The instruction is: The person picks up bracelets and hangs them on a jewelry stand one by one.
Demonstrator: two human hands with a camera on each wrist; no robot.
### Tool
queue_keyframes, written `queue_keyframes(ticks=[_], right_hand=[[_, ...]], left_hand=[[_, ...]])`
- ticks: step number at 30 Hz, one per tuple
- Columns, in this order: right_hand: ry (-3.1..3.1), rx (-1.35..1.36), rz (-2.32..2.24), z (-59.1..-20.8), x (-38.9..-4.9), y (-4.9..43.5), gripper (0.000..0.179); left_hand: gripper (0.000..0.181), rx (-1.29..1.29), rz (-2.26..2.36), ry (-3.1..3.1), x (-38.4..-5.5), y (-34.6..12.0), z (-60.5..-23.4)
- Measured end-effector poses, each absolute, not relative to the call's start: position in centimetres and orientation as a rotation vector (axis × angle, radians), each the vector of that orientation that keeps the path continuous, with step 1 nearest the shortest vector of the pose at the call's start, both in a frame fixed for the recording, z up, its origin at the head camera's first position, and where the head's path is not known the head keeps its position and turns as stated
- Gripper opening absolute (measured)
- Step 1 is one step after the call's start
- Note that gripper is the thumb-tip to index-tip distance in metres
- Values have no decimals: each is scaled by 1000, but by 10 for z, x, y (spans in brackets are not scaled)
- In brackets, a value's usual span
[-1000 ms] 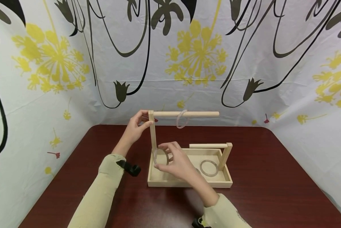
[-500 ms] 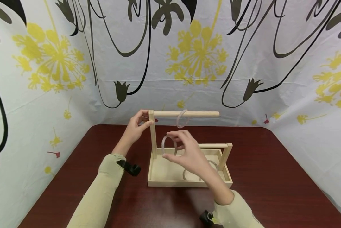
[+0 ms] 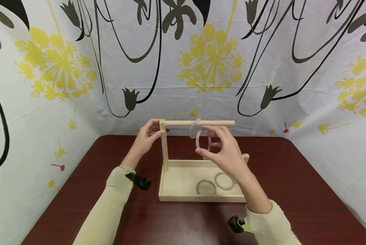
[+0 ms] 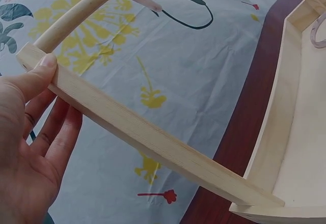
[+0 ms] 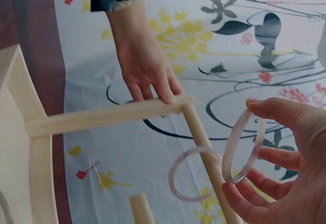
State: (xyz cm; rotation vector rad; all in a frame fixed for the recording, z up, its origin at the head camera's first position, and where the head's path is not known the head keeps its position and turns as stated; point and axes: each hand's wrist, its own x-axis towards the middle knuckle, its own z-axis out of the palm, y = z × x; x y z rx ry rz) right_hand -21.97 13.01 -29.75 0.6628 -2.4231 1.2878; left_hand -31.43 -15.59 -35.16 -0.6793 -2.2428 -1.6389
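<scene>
My left hand (image 3: 143, 140) grips the top of the upright wooden post (image 3: 164, 146) of a bangle stand, with the thumb on its near side. A pale translucent bangle (image 3: 197, 139) is pinched between the thumb and fingers of my right hand (image 3: 228, 153). It is held just below the upper wooden rod (image 3: 218, 123). On that rod hangs another bangle (image 3: 191, 130). The right wrist view shows the held bangle (image 5: 233, 150) apart from the rod's free end, beside the hanging bangle (image 5: 173, 175).
Below, the stand's shallow wooden tray (image 3: 176, 180) holds two bangles, one at the front wall (image 3: 206, 180) and one farther right (image 3: 224, 189). A shorter post (image 3: 246, 157) with a lower rod is mostly hidden by my right hand. The dark red table (image 3: 280, 177) meets a patterned cloth (image 3: 317, 102).
My right hand has lifted the bangle from near the tray's left end up and rightward to the upper rod. The tray's two bangles now show more fully. The left hand has stayed in place.
</scene>
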Motion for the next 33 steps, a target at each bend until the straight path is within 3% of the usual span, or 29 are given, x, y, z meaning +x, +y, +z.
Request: queue_keyframes(ticks=[33], right_hand=[[-2328,364,1157,-298,-268,185,64]], left_hand=[[35,-668,-1666,-2241,-314,-155,-353]])
